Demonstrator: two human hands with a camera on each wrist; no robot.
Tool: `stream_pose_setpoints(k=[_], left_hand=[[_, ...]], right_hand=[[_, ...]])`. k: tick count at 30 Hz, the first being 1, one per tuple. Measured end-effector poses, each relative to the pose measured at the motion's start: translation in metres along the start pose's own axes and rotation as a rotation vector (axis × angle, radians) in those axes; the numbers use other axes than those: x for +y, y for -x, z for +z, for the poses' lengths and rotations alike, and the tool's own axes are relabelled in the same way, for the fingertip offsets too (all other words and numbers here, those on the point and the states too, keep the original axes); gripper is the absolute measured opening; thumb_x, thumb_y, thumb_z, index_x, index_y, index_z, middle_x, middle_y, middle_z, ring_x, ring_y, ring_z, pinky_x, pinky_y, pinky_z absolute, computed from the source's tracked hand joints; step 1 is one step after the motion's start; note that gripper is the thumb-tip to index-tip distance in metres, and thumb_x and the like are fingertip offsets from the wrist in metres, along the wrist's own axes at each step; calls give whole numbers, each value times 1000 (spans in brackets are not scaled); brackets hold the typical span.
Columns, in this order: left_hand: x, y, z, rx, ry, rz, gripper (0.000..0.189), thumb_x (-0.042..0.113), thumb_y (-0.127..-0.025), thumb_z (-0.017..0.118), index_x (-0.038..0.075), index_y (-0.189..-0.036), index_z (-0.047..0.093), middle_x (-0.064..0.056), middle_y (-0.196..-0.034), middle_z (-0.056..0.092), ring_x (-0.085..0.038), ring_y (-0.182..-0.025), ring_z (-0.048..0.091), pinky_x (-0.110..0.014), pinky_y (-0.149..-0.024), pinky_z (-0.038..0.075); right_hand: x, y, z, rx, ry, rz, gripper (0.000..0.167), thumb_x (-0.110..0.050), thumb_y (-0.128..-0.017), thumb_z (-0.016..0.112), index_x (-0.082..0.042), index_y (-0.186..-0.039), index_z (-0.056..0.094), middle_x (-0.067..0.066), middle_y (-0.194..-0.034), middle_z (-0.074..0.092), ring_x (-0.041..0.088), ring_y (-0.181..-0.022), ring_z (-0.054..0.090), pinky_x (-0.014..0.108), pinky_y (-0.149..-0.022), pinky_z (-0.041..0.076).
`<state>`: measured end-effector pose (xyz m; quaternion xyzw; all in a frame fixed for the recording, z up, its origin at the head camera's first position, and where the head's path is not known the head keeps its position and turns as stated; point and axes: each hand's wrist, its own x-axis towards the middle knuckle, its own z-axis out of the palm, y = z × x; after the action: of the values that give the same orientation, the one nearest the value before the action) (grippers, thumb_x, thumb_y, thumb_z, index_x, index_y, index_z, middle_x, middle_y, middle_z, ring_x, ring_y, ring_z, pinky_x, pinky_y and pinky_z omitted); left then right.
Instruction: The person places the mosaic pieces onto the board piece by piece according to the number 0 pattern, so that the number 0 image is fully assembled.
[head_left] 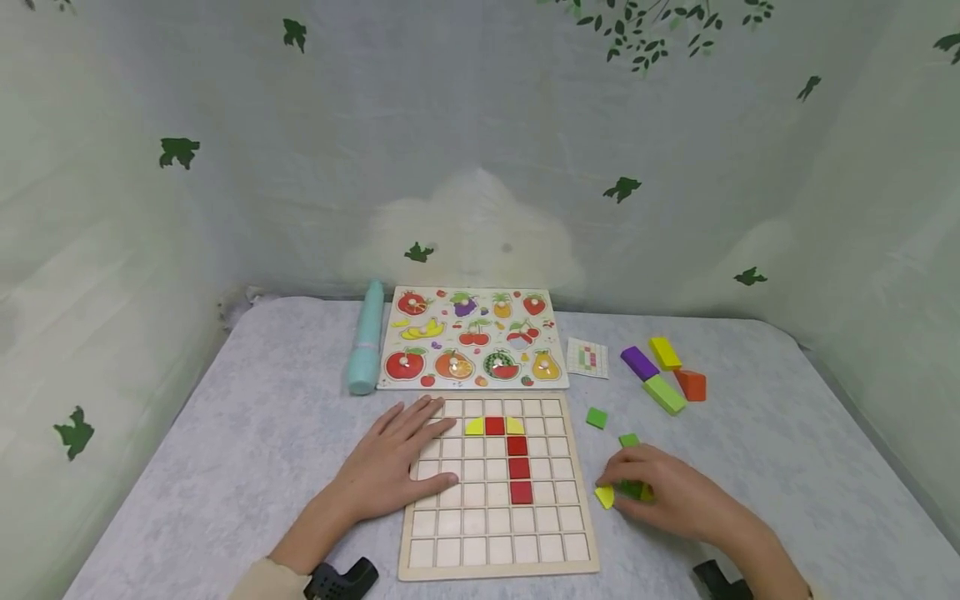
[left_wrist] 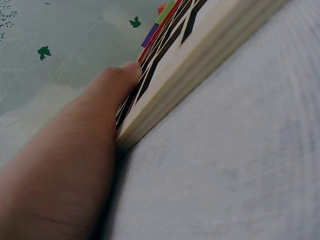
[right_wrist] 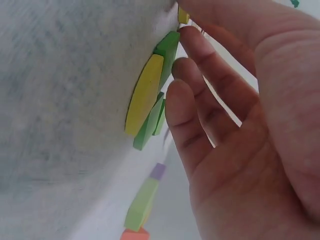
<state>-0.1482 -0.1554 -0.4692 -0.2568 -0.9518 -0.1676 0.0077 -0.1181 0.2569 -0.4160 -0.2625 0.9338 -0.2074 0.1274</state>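
My left hand (head_left: 393, 462) lies spread over the left side of a wooden grid board (head_left: 498, 571), thumb and fingers resting on its squares. In the left wrist view the thumb (left_wrist: 107, 87) lies along the board's edge. Set in the grid are several red squares (head_left: 519, 468) and two yellow pieces with a rounded corner (head_left: 474, 427). Right of the board, my right hand (head_left: 667, 492) pinches a small yellow piece (head_left: 604, 497) between thumb and fingertips. Under and beside that hand lie green squares (right_wrist: 167, 55) and another yellow piece (right_wrist: 145, 95), partly hidden in the head view.
Behind the board lies a fruit puzzle (head_left: 472, 333), with a teal cylindrical case (head_left: 366, 342) at its left. A small pattern card (head_left: 587, 358) sits to its right. Further right are purple (head_left: 639, 364), yellow (head_left: 664, 353), light green (head_left: 664, 395) and orange blocks (head_left: 692, 385). A loose green square (head_left: 596, 417) lies nearer.
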Motion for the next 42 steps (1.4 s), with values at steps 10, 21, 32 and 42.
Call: stream_pose_setpoints(k=[10, 21, 32, 42], left_hand=[[0, -2, 1, -5, -9, 6, 87, 83, -89, 48, 31, -158, 44, 3, -171, 27, -20, -159, 20, -49, -130, 14], [-1, -1, 2, -5, -7, 5, 87, 83, -88, 48, 31, -158, 44, 4, -171, 27, -19, -159, 20, -49, -130, 14], [0, -1, 4, 8, -7, 6, 85, 82, -88, 50, 31, -157, 46, 3, -170, 28, -20, -159, 20, -50, -130, 15], [-1, -1, 2, 9, -19, 11, 85, 81, -89, 50, 30, -157, 45, 2, -171, 28, -20, -159, 21, -49, -130, 15]], right_hand=[[-3, -4, 0, -8, 30, -3, 16, -39, -89, 81, -37, -104, 74, -28, -100, 64, -2, -91, 56, 27, -81, 57], [-33, -19, 15, 13, -52, -83, 18, -42, -92, 78, -33, -107, 74, -26, -99, 65, -2, -88, 55, 24, -78, 54], [-70, -40, 37, 12, -33, -177, 16, -35, -92, 80, -31, -107, 77, -26, -99, 65, -3, -87, 55, 18, -78, 54], [-72, -40, 37, 1, -13, -186, 19, -32, -94, 78, -34, -112, 76, -26, -106, 65, -3, -95, 57, 20, -84, 56]])
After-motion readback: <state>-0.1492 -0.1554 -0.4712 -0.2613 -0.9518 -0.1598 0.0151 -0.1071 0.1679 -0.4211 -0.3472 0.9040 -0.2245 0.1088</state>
